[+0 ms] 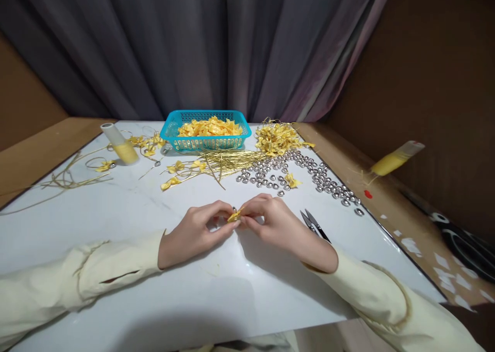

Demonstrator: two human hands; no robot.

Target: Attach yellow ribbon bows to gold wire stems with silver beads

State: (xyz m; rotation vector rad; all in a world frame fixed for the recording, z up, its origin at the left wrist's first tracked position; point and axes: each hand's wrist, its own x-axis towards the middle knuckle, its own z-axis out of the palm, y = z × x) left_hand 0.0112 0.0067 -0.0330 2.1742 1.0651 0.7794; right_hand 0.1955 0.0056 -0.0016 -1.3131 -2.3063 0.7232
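Both hands meet over the front middle of the white table [127, 212]. Between their fingertips is a small yellow ribbon flower [234, 216], with a bit of silver bead showing at its top. My left hand [203, 225] pinches the flower from the left, thumb below and index finger above. From the other side my right hand [270, 220] is closed on it too, its fingertips partly hiding the piece. Black thread snips [314, 225] lie just beyond my right wrist, blades apart. Silver beads [266, 176] are scattered past the hands.
A blue basket [243, 130] of yellow ribbon pieces stands at the back. Gold wires [232, 161] and a pile of yellow flowers [276, 138] lie near it. A glue bottle [121, 145] stands left; another bottle [398, 158] is at right. Large black scissors [464, 246] lie far right.
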